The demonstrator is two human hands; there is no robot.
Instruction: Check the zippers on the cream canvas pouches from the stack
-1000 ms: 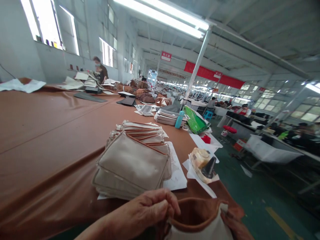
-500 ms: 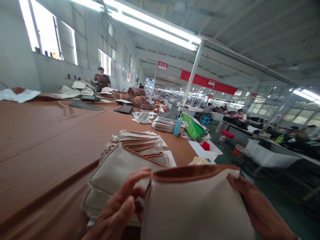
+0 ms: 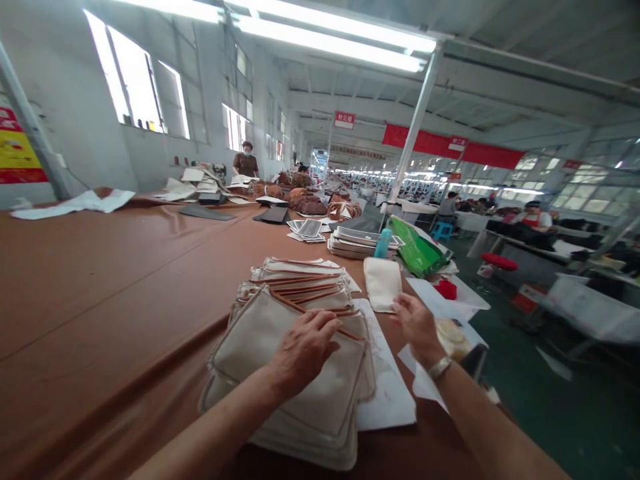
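Note:
My left hand (image 3: 306, 347) rests over the top pouch (image 3: 250, 337) of a stack of cream pouches with brown edges, its fingers bent slightly and holding nothing. To the right, my right hand (image 3: 417, 330) has the lower right corner of a small cream rectangular piece (image 3: 383, 283) between its thumb and fingertips. That piece is just beyond a white sheet (image 3: 387, 393), which lies partly under the stack. Further pouches (image 3: 300, 270) overlap in a row behind the top one, their brown edges showing.
Brown material (image 3: 125, 267) covers the table. Beyond the pouches are stacked panels (image 3: 350, 243), a blue bottle (image 3: 383, 244), a green bag (image 3: 417, 247) and brown bundles (image 3: 307, 203). A white bin (image 3: 470, 300) stands at the right edge. A person (image 3: 245, 162) stands across the table.
The pouch held between both hands is no longer held up. My left hand has moved onto the stack, and my right hand has reached forward to the small cream piece, which was not visible before.

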